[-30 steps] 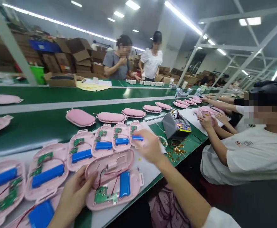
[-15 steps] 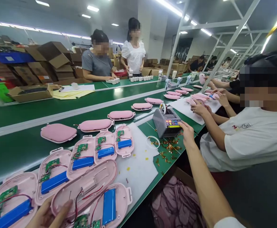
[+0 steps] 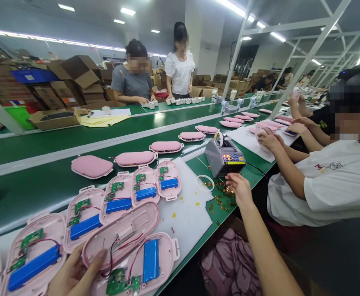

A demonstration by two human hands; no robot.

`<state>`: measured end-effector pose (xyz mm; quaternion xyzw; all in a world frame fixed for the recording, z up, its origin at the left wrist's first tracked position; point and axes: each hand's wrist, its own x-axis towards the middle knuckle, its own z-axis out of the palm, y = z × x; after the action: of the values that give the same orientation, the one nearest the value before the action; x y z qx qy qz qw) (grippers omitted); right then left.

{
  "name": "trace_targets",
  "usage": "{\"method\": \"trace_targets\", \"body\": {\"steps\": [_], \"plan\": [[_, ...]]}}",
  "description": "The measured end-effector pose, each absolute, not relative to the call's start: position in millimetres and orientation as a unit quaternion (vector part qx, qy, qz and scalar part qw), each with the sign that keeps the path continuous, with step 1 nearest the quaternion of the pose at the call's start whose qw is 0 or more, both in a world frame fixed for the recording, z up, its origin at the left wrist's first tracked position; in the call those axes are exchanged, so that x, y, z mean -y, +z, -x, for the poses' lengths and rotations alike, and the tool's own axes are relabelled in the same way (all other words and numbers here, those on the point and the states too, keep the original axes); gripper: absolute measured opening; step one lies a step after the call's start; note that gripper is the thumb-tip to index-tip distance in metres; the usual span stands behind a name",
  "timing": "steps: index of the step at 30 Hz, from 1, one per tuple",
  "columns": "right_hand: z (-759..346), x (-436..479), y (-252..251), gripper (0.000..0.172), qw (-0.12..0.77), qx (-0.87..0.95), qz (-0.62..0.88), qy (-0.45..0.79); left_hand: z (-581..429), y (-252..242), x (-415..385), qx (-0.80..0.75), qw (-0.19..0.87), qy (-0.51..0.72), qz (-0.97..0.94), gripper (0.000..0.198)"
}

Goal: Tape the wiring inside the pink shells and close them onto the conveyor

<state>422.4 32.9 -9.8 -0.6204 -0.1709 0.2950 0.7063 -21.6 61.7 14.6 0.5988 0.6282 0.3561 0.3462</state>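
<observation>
My left hand [image 3: 75,271] grips one end of an empty pink plastic shell half [image 3: 137,220], thumb inside its rim, tilted over another shell half [image 3: 167,250]. That lower half holds a blue battery [image 3: 151,260] and a green circuit board [image 3: 115,281]; red and black wires run between the two. My right hand [image 3: 241,191] is just in front of the grey tape dispenser [image 3: 225,158], above amber tape scraps [image 3: 220,201]. Its fingers are stretched out and slightly apart, and no object shows in them.
Several open shells with batteries [image 3: 86,227] line the white sheet [image 3: 195,220]. Closed pink cases [image 3: 92,166] sit along the green belt [image 3: 38,172]. A white ring [image 3: 205,183] lies by the dispenser. Below the edge is a box of pink pieces [image 3: 229,263]. A co-worker [image 3: 315,181] sits at right.
My right hand has left the dispenser's button panel and dropped to its front. My left hand still holds the shell half. The view has shifted slightly left.
</observation>
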Motion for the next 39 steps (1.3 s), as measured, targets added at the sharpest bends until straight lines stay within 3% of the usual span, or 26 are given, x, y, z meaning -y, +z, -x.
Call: {"method": "trace_targets", "body": {"steps": [3, 7, 12, 17, 23, 30, 36, 39], "plan": [[-375, -6, -11, 0.030, 0.662, 0.247, 0.611, 0.357, 20, 16, -54, -0.598, 0.430, 0.396, -0.549, 0.041], [-295, -3, 25, 0.030, 0.503, 0.544, 0.559, 0.372, 17, 16, -45, -0.544, 0.492, 0.429, -0.528, 0.041], [-201, -54, 76, 0.025, 0.246, 0.867, 0.392, 0.182, 14, 11, -42, -0.468, 0.562, 0.456, -0.507, 0.034], [-160, -75, 66, 0.018, 0.078, 0.939, 0.336, -0.015, 11, 5, -39, -0.426, 0.590, 0.487, -0.483, 0.034], [-159, -72, 58, 0.018, 0.055, 0.931, 0.352, -0.081, 10, 0, -38, -0.402, 0.604, 0.500, -0.473, 0.032], [-157, -77, 61, 0.021, 0.079, 0.910, 0.404, -0.049, 9, -3, -36, -0.407, 0.590, 0.495, -0.491, 0.031], [-155, -78, 59, 0.032, 0.138, 0.870, 0.472, -0.023, 9, -2, -35, -0.417, 0.582, 0.497, -0.491, 0.027], [-162, -84, 62, 0.026, 0.179, 0.842, 0.508, 0.001, 9, -1, -33, -0.441, 0.566, 0.494, -0.491, 0.028]]}}
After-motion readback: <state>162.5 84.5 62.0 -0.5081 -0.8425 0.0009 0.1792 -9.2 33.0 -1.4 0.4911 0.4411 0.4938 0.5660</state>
